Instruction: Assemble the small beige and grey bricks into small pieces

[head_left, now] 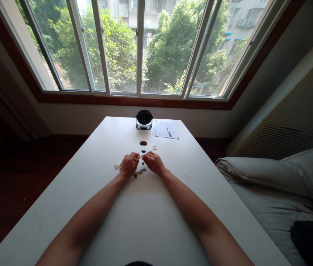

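Observation:
Both hands meet over the middle of a white table point(173, 192), fingertips pinched close together. My left hand point(129, 163) is closed, and whatever it grips is too small to name. Facing it, my right hand point(152, 162) is closed the same way. Just beyond the fingertips is a small round piece with a dark centre point(143, 151); I cannot tell whether the fingers touch it. Small dark pieces point(143, 170) lie between and below the hands. Tan pieces point(116, 166) are scattered left of my left hand, which partly hides the pile. Another tan piece point(154, 147) lies beyond my right hand.
A round hole point(143, 143) opens in the tabletop past the hands. At the far edge stands a small black fan point(144, 118). Beside it lie paper sheets point(163, 129) with a pen point(169, 132) on top. A cushioned seat point(261, 199) is at the right.

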`<state>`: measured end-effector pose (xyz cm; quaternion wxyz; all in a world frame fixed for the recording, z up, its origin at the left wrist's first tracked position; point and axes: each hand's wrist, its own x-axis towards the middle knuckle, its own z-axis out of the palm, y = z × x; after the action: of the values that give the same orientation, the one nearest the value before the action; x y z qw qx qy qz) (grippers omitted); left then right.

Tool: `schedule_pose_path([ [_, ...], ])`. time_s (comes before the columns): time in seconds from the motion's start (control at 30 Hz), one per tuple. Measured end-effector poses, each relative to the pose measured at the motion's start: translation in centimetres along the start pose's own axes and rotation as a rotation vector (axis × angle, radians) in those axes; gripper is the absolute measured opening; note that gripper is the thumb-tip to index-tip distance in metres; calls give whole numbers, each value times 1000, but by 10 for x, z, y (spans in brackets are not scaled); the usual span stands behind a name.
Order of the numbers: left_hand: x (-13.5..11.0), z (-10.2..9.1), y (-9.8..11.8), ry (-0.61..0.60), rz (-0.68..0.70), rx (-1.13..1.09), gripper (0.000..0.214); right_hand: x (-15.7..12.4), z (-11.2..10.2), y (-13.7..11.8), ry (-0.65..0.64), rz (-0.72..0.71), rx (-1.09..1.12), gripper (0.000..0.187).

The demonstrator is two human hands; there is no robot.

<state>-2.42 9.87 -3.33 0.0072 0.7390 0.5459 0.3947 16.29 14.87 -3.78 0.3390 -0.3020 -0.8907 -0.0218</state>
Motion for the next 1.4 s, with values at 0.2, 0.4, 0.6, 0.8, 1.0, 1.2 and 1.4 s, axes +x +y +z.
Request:
schedule_pose_path([
  [0.2, 0, 0, 1, -2, 4, -6, 18, -1, 2, 2, 8, 29, 25, 17],
  [0.4, 0, 1, -1, 1, 34, 2, 17, -1, 2, 2, 7, 39, 15, 17],
  [0.6, 0, 3, -2, 10, 21, 23, 17, -1, 3, 2, 52, 45, 51, 13],
  [0.8, 0, 3, -3, 1, -2, 24, 18, -1, -1, 0, 47, 31, 46, 16],
  [1.0, 1, 4, -4, -8, -3, 10, 20, -1, -1, 0, 50, 48, 47, 16],
  [1.2, 0, 4, -3, -21, 11, 0, 18, -2, 1, 1, 27, 64, 14, 22],
  [1.4, 0, 6, -4, -19, 19, 5, 13, -3, 3, 3, 35, 105, 13, 22],
])
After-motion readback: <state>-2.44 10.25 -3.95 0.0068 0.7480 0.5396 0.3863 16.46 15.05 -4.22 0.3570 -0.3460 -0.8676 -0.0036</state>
